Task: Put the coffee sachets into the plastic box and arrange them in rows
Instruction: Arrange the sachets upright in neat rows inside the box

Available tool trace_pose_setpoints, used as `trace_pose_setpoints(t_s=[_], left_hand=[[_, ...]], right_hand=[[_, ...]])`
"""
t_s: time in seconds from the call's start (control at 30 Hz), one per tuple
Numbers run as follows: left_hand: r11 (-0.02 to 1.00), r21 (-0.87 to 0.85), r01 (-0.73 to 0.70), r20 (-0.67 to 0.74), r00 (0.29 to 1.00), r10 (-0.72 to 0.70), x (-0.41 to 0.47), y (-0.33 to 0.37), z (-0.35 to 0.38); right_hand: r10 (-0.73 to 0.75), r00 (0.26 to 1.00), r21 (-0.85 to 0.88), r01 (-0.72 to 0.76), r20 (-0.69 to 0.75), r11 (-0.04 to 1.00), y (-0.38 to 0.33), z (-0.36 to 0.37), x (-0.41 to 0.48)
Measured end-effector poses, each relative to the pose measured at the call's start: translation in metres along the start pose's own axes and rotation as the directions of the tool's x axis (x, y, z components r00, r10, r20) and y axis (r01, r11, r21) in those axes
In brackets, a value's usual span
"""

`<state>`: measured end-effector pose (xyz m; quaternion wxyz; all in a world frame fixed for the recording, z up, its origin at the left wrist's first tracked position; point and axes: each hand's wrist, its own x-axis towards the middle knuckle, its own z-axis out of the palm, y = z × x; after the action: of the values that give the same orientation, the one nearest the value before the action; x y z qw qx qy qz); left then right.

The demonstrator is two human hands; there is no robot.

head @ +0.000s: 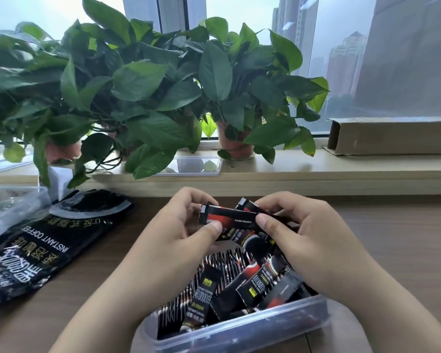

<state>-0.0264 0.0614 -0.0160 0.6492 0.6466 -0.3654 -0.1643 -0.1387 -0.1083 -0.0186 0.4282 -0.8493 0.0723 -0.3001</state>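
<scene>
Two hands: left hand (186,225) and right hand (298,233) both pinch small bunch of black-and-red coffee sachets (229,216), count hidden, above one clear rectangular plastic box (239,329) on brown wooden desk (405,238). Inside box: one upright row (223,262), too packed to count, plus about five loose sachets (262,278). One black instant-coffee bag (46,248) at left.

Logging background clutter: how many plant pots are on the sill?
2: the right pot stands right of centre; the left pot sits at left, half covered by leaves. More may be hidden.
</scene>
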Motion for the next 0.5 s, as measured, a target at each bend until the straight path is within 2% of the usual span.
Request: trace_pose_setpoints(t_s=[0.07, 0.13, 0.27, 0.37, 0.5], left_hand=[[0.999, -0.043, 0.015, -0.058, 0.998, -0.017, 0.002, 0.002, 0.006], [1.000, 0.009, 0.026, -0.093, 0.995, -0.025, 0.002, 0.004, 0.010], [0.994, -0.015, 0.108, -0.059, 0.992, -0.109, 0.002, 0.008, 0.012], [0.993, -0.009, 0.116, -0.036, 0.993, -0.116, 0.000, 0.008, 0.011], [0.994, 0.078, 0.071, -0.086, 0.994, -0.064, 0.001, 0.003, 0.006]], right_hand=[[-0.068, 0.997, -0.031, 0.067, -0.030, 0.997, -0.004, 0.007, 0.000], [-0.155, 0.987, -0.051, 0.153, -0.042, 0.987, -0.008, 0.014, 0.000], [-0.259, 0.964, -0.094, 0.254, -0.055, 0.963, -0.010, 0.020, 0.000], [-0.217, 0.976, -0.088, 0.213, -0.035, 0.973, -0.009, 0.021, 0.000], [-0.059, 0.998, -0.126, 0.058, -0.003, 0.990, -0.008, 0.020, -0.001]])
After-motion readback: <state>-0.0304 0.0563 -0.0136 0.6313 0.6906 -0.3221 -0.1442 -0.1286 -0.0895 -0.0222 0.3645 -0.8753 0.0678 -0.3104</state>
